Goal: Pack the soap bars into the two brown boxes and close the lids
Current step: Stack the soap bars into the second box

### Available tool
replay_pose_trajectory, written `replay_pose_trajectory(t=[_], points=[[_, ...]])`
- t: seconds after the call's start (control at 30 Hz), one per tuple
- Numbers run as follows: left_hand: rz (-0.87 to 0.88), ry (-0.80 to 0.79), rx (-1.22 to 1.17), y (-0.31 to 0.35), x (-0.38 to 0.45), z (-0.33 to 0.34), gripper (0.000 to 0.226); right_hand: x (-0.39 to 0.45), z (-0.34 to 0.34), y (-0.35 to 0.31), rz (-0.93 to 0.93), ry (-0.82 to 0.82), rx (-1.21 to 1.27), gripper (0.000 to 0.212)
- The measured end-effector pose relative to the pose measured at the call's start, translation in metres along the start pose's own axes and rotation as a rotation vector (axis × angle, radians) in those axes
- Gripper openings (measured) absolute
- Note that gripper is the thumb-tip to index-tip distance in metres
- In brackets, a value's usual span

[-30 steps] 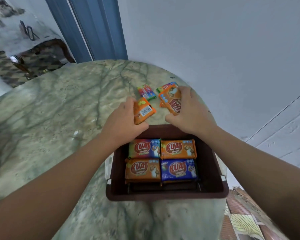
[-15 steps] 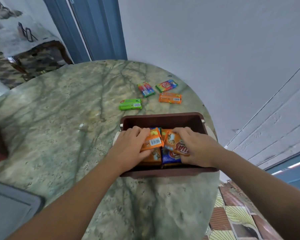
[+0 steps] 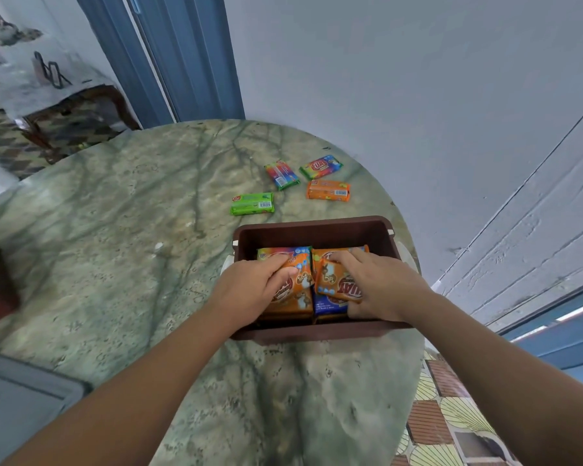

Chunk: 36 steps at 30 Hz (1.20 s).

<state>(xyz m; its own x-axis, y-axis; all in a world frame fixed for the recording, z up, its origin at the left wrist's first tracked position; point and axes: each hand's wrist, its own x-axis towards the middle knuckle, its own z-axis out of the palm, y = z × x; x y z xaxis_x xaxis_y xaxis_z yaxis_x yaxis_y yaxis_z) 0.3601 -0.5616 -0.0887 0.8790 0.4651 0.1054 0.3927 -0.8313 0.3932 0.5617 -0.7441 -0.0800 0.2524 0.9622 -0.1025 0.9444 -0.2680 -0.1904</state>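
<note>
A person's two bare hands work inside an open brown box on a round green marbled surface. Left hand: its grip is closed around an orange soap bar, thumb on top, fingers curled over the wrapper; the bar lies on others already in the box. Just right of that grip, the right hand pinches a second orange bar, held tilted above a blue bar that shows only at its lower edge. Beyond both grips, the far ends of a rainbow-wrapped bar and another orange one peek out; how many bars lie underneath cannot be made out. Farther off past the box, four loose bars wait on the surface: a green bar, a striped multicoloured bar, a rainbow bar and an orange bar. A grey object is cut off at the lower left. No second box or lid is clearly visible.
</note>
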Motion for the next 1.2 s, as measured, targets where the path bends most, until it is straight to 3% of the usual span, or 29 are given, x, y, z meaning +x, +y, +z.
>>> replay_pose_trajectory(t=[0.23, 0.4, 0.6, 0.83, 1.07, 1.2], points=[[0.078, -0.075, 0.254, -0.003, 0.01, 0.004, 0.051, -0.001, 0.0, -0.001, 0.014, 0.01, -0.006, 0.093], [0.11, -0.161, 0.377, -0.004, 0.009, 0.007, 0.088, -0.001, 0.0, -0.001, 0.017, 0.017, -0.009, 0.085], [0.189, -0.208, 0.362, -0.005, 0.009, 0.007, 0.077, -0.003, 0.001, -0.001, 0.057, 0.075, 0.081, 0.072], [0.17, -0.194, 0.355, 0.0, 0.007, 0.004, 0.068, -0.002, -0.006, 0.002, 0.148, 0.131, 0.375, 0.042], [0.142, -0.197, 0.337, 0.001, 0.009, 0.002, 0.07, -0.002, -0.013, -0.018, 0.393, 0.341, 1.111, 0.058], [0.137, -0.208, 0.338, 0.001, 0.009, 0.002, 0.068, -0.002, 0.003, -0.021, 0.401, 0.195, 1.003, 0.047]])
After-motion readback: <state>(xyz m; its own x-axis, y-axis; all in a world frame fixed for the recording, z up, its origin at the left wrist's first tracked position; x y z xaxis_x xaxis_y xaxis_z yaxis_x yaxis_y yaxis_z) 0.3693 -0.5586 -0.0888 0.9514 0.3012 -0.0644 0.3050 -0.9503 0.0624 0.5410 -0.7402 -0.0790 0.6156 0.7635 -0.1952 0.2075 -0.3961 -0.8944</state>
